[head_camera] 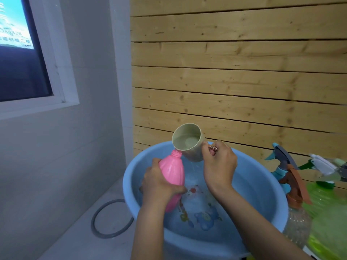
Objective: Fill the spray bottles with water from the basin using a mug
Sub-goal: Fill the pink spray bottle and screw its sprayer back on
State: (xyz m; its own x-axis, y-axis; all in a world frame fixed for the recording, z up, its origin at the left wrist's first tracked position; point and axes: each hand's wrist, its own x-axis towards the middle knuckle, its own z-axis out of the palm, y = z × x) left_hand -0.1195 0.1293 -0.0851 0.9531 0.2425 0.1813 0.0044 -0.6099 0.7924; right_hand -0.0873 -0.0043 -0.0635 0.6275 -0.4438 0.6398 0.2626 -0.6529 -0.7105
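Water is being tipped from a pale green mug [188, 142] toward the open neck of a pink spray bottle [171, 177], both held over a blue basin [262, 182] that stands on the bench [75, 237]. The bottle is wrapped around its lower body by the left hand [159, 182] and leans slightly to the right, its neck touching or just under the mug's lip. The mug is held by its handle in the closed grip of the right hand [218, 166] — a thin trickle is seen falling past the bottle into the basin, so some water is judged to be missing the narrow mouth.

The bottle is thin plastic, judged light and squeezable, and likely slick where wet; a hold around the ribbed middle, as now, is judged safest, with no hard squeeze as it gains weight. The mug looks stiff and is best steered by its handle.

At the right, further spray bottles are seen — a clear bottle [296, 226] with a brown and blue trigger head and a green bottle [328, 222] — close beside the basin's rim. A grey ring [97, 231] lies on the bench at the left.
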